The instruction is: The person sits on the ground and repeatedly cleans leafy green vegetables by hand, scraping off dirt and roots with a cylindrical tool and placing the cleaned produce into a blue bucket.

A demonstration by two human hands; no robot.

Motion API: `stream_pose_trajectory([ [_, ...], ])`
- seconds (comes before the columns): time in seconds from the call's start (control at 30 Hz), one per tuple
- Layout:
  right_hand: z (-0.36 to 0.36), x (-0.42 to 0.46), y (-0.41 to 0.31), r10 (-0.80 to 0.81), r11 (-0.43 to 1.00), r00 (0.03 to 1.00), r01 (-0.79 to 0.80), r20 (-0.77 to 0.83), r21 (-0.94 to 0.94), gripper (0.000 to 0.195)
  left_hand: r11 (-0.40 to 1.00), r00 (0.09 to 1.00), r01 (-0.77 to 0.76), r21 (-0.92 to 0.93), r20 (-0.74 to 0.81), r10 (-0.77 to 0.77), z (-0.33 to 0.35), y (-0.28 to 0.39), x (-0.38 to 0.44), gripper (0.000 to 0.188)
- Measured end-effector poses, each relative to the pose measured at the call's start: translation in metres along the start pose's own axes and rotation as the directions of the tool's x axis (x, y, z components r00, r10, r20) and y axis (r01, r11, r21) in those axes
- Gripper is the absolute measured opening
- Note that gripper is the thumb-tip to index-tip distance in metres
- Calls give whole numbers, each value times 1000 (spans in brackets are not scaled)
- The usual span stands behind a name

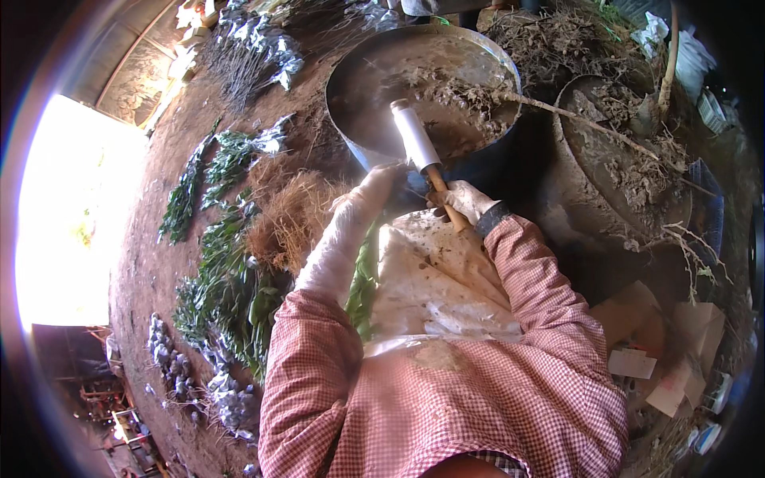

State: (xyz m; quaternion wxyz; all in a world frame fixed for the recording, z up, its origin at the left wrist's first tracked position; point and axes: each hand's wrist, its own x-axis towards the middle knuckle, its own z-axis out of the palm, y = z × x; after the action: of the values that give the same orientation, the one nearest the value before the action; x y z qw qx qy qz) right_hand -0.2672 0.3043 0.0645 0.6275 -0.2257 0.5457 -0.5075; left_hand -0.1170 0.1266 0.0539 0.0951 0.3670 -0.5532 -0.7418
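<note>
My right hand (469, 201), in a pale glove, grips the wooden rod (439, 179) of a roll of shiny film (415, 136). The roll slants up over the near rim of a large blue tub (352, 143) with muddy content. Close to the roll's lower left side is my left hand (385, 179), its forearm covered in clear plastic; its fingertips are near the film's edge, and what they hold cannot be made out. Beneath my left forearm, green leaves (364, 278) lie against a mud-spotted whitish apron (439, 275) over my lap.
Leafy plant bundles (233, 257) and a brown root mass (293, 218) lie on the soil at left. Wrapped bundles (257, 51) lie farther off. A muddy basin (621, 161) and a long stick (574, 115) are at right, cardboard (681, 358) below them. Part of another person shows beyond the tub.
</note>
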Motion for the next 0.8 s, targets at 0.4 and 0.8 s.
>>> stream_pose_trajectory([
  [0.4, -86, 36, -80, -834, 161, 544, 86, -89, -983, 29, 991, 987, -128, -32, -101, 124, 17, 28, -11, 20],
  [0.8, -122, 71, -133, -665, 416, 531, -320, -525, -851, 40, 918, 956, -201, -343, 136, 260, -18, 111, -66, 38],
])
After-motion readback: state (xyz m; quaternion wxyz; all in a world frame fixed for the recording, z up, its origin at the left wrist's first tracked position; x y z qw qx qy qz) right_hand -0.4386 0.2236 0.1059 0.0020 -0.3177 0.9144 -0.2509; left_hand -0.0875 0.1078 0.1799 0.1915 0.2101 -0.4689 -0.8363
